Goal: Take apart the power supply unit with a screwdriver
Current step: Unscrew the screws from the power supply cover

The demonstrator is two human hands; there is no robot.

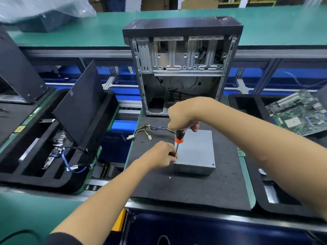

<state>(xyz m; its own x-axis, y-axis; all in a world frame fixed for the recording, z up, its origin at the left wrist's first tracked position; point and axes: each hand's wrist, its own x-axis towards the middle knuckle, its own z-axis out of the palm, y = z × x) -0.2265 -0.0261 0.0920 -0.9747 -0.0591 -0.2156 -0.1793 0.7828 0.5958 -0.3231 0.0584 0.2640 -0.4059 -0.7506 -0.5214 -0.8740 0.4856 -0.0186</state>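
Right hand point(184, 114) wrapped around the black handle of the screwdriver point(179, 137), held near upright, orange collar below the fist. Left hand point(161, 153) pinches the thin shaft low down, fingertips against the left edge of the power supply unit point(196, 151). Tip hidden behind the left fingers; contact with a screw cannot be told. Grey unit lies flat on the black foam mat point(194, 190), its wire harness point(150, 129) trailing left. Loose screw point(169, 177) on mat just in front. Open computer case point(182, 66) stands behind; motherboard point(299, 112) at right.
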